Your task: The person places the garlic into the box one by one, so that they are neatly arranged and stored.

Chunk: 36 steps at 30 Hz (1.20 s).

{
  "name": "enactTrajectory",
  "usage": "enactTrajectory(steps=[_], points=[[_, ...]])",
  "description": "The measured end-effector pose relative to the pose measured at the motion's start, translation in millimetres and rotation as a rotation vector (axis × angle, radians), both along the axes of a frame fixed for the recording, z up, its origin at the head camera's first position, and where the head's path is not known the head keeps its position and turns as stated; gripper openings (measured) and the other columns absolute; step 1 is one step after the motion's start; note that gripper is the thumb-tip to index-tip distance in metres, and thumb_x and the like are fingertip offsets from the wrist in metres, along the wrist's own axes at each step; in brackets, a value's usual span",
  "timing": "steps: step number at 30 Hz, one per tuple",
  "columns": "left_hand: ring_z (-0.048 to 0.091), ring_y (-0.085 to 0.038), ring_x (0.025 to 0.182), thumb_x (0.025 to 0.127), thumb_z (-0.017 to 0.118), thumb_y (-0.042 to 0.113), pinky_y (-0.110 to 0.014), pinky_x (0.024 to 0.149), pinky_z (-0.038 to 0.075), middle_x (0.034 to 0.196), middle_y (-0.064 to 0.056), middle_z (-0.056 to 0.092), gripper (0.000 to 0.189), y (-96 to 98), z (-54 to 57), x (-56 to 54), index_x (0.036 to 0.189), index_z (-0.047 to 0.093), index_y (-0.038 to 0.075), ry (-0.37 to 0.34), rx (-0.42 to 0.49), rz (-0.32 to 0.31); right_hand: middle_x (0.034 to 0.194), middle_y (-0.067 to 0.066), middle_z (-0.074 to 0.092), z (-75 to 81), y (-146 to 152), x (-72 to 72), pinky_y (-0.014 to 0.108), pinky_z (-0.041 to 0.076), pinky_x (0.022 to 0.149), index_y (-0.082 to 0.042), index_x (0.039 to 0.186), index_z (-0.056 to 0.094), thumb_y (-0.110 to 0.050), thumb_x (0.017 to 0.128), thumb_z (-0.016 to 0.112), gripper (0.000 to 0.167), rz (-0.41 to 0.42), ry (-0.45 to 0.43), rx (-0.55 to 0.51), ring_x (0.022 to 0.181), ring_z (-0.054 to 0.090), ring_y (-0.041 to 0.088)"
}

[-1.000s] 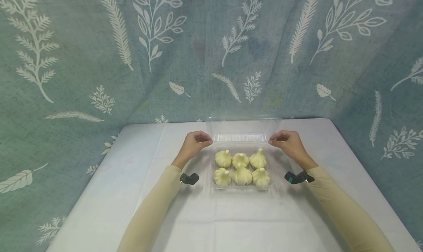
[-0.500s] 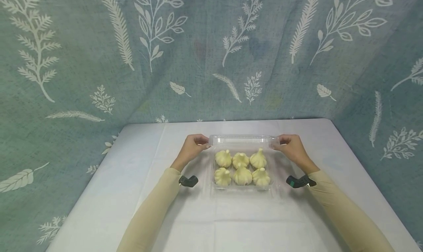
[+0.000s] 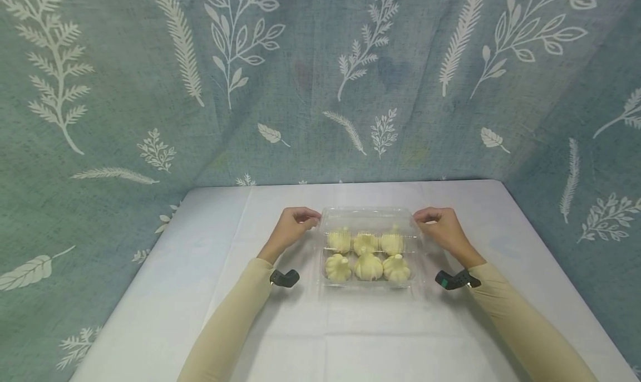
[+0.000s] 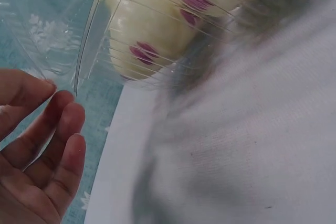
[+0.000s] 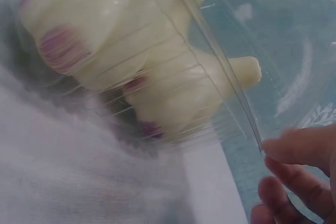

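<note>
A clear plastic clamshell box (image 3: 366, 285) lies on the table with several pale garlic bulbs (image 3: 368, 267) in two rows. Its hinged lid (image 3: 370, 216) slants over the back row, while the front row shows uncovered. My left hand (image 3: 292, 229) pinches the lid's left side at the back, and my right hand (image 3: 443, 229) pinches the matching spot on the right. Seen from the left wrist, thumb and forefinger meet at the plastic edge beside a purple-marked garlic bulb (image 4: 144, 35). From the right wrist, my fingertips (image 5: 273, 153) meet at the end of the rim.
A white cloth covers the table (image 3: 370, 337) beneath the box. Behind it hangs a blue-green curtain (image 3: 300, 92) printed with white leaves. Dark wrist devices sit on both forearms, the left wrist device (image 3: 284, 278) and the right wrist device (image 3: 453, 279).
The lid has swung from standing upright at the back, forward and down over the rear garlic row. Both hands have moved slightly toward the person with it.
</note>
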State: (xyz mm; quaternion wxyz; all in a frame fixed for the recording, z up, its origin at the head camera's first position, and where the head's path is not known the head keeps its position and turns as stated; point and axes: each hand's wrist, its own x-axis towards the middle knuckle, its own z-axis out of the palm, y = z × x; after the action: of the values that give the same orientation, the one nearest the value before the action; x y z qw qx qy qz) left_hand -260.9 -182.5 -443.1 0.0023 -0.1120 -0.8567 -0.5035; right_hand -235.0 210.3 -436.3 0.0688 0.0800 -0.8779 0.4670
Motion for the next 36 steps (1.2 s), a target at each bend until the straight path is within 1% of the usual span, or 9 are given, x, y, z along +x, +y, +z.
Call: enactTrajectory(steps=[3, 5, 11, 14, 17, 23, 31, 33, 36], points=[[0.074, -0.019, 0.095, 0.098, 0.065, 0.012, -0.030, 0.084, 0.062, 0.115, -0.013, 0.078, 0.019, 0.1, 0.0, 1.5, 0.110, 0.078, 0.006, -0.005, 0.032, -0.016, 0.114, 0.021, 0.076, -0.6, 2, 2.0, 0.017, 0.054, 0.079, 0.001, 0.102, 0.080, -0.005, 0.094, 0.072, 0.013, 0.019, 0.000, 0.001, 0.102, 0.068, 0.019], [0.074, -0.019, 0.095, 0.099, 0.064, 0.014, -0.030, 0.084, 0.062, 0.115, -0.014, 0.077, 0.020, 0.0, 0.0, 3.1, 0.112, 0.077, 0.005, -0.011, 0.047, -0.026, 0.115, 0.022, 0.076, -1.2, 3, 4.1, 0.016, 0.055, 0.079, 0.001, 0.104, 0.080, -0.004, 0.095, 0.070, 0.014, 0.042, 0.004, 0.000, 0.104, 0.068, 0.018], [0.073, -0.026, 0.107, 0.099, 0.069, 0.026, -0.036, 0.089, 0.061, 0.122, -0.010, 0.076, 0.022, -0.6, 0.8, 11.7, 0.114, 0.078, 0.012, -0.036, 0.011, -0.025, 0.121, 0.022, 0.074, -4.5, 6, 12.6, 0.034, 0.052, 0.096, 0.001, 0.113, 0.077, -0.006, 0.099, 0.063, 0.021, 0.103, 0.029, 0.019, 0.116, 0.067, 0.038], [0.071, -0.030, 0.114, 0.098, 0.071, 0.028, -0.042, 0.093, 0.061, 0.128, -0.009, 0.073, 0.024, -0.2, 0.4, 16.4, 0.117, 0.077, 0.014, -0.033, -0.014, -0.023, 0.124, 0.022, 0.073, -6.2, 8, 17.0, 0.040, 0.050, 0.100, 0.001, 0.120, 0.074, -0.008, 0.101, 0.060, 0.025, 0.128, 0.021, 0.029, 0.120, 0.066, 0.042], [0.070, -0.033, 0.117, 0.098, 0.071, 0.026, -0.046, 0.095, 0.061, 0.131, -0.010, 0.071, 0.026, 0.3, 1.0, 22.1, 0.120, 0.075, 0.014, -0.027, -0.026, -0.019, 0.130, 0.022, 0.071, -7.3, 9, 21.7, 0.036, 0.053, 0.097, 0.000, 0.131, 0.069, -0.011, 0.102, 0.059, 0.032, 0.155, -0.014, 0.022, 0.121, 0.065, 0.042], [0.070, -0.031, 0.116, 0.098, 0.070, 0.024, -0.044, 0.095, 0.061, 0.133, -0.007, 0.071, 0.031, -0.3, 0.1, 33.0, 0.128, 0.071, 0.017, -0.022, -0.056, -0.013, 0.140, 0.028, 0.062, -9.5, 10, 30.3, 0.026, 0.060, 0.081, 0.001, 0.146, 0.055, -0.013, 0.102, 0.061, 0.047, 0.225, -0.079, -0.024, 0.112, 0.068, 0.034], [0.070, -0.028, 0.116, 0.098, 0.070, 0.020, -0.042, 0.096, 0.061, 0.135, -0.007, 0.069, 0.038, -0.2, -1.6, 50.4, 0.135, 0.067, 0.017, -0.020, -0.075, -0.033, 0.138, 0.035, 0.059, -9.5, 9, 38.1, 0.027, 0.060, 0.080, 0.003, 0.156, 0.039, -0.006, 0.100, 0.057, 0.059, 0.352, -0.100, -0.062, 0.115, 0.067, 0.047], [0.070, -0.028, 0.116, 0.098, 0.069, 0.020, -0.043, 0.096, 0.061, 0.134, -0.008, 0.069, 0.040, -0.2, -2.1, 55.8, 0.138, 0.065, 0.017, -0.025, -0.075, -0.038, 0.140, 0.035, 0.058, -9.6, 10, 39.4, 0.032, 0.060, 0.086, 0.002, 0.158, 0.035, -0.006, 0.101, 0.057, 0.062, 0.372, -0.106, -0.042, 0.117, 0.066, 0.047], [0.070, -0.029, 0.115, 0.099, 0.068, 0.021, -0.045, 0.097, 0.060, 0.134, -0.010, 0.068, 0.045, -0.3, -3.1, 64.2, 0.143, 0.060, 0.017, -0.029, -0.083, -0.051, 0.142, 0.034, 0.057, -10.8, 12, 41.1, 0.047, 0.059, 0.096, -0.001, 0.162, 0.027, -0.006, 0.101, 0.057, 0.068, 0.405, -0.108, 0.000, 0.120, 0.065, 0.047]])
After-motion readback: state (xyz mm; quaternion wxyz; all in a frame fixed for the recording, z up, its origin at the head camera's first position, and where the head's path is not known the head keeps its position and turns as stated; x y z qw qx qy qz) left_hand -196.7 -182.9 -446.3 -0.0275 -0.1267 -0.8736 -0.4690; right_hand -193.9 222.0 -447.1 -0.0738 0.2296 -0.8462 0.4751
